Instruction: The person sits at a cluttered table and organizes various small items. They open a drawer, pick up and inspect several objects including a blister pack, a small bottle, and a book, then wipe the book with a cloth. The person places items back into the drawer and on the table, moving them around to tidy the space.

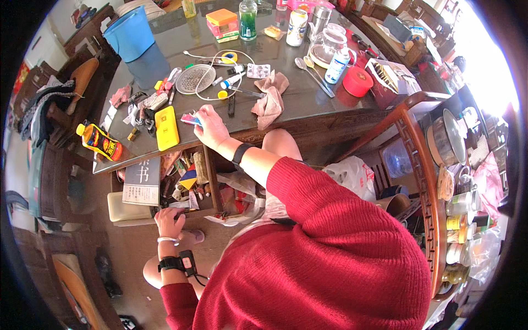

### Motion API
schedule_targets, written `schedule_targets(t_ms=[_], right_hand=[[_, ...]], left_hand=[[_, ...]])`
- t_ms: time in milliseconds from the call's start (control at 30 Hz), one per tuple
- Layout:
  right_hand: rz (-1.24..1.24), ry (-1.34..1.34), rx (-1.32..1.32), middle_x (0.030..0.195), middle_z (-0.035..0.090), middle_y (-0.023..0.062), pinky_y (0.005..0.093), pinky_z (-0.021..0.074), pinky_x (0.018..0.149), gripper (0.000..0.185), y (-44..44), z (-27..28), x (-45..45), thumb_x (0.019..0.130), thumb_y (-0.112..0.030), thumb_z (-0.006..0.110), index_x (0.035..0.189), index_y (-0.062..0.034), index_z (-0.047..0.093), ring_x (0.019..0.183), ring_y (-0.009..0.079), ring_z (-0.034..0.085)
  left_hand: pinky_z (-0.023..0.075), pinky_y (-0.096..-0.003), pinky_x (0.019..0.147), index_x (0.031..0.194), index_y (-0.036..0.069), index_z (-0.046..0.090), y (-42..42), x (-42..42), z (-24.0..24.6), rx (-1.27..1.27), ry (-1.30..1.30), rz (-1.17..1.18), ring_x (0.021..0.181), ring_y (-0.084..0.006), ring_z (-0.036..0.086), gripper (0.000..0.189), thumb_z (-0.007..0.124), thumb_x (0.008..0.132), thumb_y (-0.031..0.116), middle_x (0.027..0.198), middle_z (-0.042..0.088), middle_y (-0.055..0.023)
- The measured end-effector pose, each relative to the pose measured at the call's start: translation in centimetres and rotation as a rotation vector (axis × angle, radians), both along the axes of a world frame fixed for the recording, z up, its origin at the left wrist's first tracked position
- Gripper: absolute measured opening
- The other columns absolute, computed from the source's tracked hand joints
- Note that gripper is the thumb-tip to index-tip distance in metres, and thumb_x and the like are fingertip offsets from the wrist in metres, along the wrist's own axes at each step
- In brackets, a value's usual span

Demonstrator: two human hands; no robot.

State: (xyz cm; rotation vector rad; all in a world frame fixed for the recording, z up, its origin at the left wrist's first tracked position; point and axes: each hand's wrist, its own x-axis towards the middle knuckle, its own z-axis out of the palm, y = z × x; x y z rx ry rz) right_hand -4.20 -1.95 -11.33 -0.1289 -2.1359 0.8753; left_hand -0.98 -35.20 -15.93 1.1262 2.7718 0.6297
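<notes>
My right hand (212, 128) is over the front edge of the glass-topped table, its fingers on a small red and blue packet (190, 119). Left of it lies a yellow flat case (167, 128). Below the tabletop a wooden drawer (213, 177) is pulled out, full of small odds and ends. My left hand (168, 225) is at the drawer's front edge, fingers curled over it and fingertips hidden. A dark-covered book (142, 181) with writing lies across the drawer's left side, partly over a pale plastic box (123, 206).
Behind my right hand are a round metal strainer plate (195, 79), a white cable (202, 98), a crumpled brown cloth (270, 101) and two spoons (315, 76). An orange-capped bottle (99, 142) leans at the left corner. A blue bucket (130, 35) and glass teapot (328, 45) stand farther back.
</notes>
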Motion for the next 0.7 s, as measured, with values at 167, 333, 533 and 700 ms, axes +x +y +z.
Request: schedule_targets(t_ms=[167,333,533,700], right_hand=[[-0.002,-0.069,-0.002,0.099,0.05,0.0174,0.0403,0.0479,0.08,0.029,0.1,0.4,0.2,0.069,-0.004,0.063,0.097,-0.0019,0.056,0.093,0.0361,0.055],[-0.022,-0.08,0.0,0.082,0.055,0.0169,0.0449,0.0425,0.075,0.014,0.4,0.3,-0.3,0.068,-0.009,0.06,0.081,-0.004,0.06,0.085,0.0355,0.052],[0.01,0.064,0.28,0.093,0.057,0.0159,0.0411,0.0457,0.085,0.023,1.2,-1.1,-1.2,0.07,-0.009,0.064,0.091,-0.0018,0.06,0.094,0.0337,0.054],[-0.023,0.004,0.299,0.099,0.056,0.0148,0.0399,0.0467,0.087,0.027,1.6,-1.6,-1.4,0.07,-0.007,0.065,0.096,-0.0012,0.061,0.099,0.0321,0.054]], left_hand=[[0.0329,-0.0417,0.093,0.088,0.016,0.071,-0.1,0.1,0.0,-0.013,0.014,-0.001,0.095,-0.0262,0.056,0.024,0.06,0.072,0.03,0.09,0.065,-0.0043],[0.0391,-0.0457,0.085,0.078,0.015,0.069,0.1,-0.6,-1.4,-0.096,0.103,0.032,0.088,-0.0305,0.058,0.027,0.059,0.072,0.039,0.086,0.065,-0.009],[0.0383,-0.0437,0.084,0.078,0.014,0.068,-0.4,-0.3,-1.5,-0.047,0.067,0.033,0.091,-0.0271,0.058,0.022,0.06,0.074,0.035,0.086,0.065,-0.006],[0.0354,-0.0418,0.091,0.082,0.015,0.069,-0.4,0.1,-0.3,-0.038,0.044,0.025,0.097,-0.0241,0.056,0.023,0.06,0.076,0.034,0.091,0.065,-0.003]])
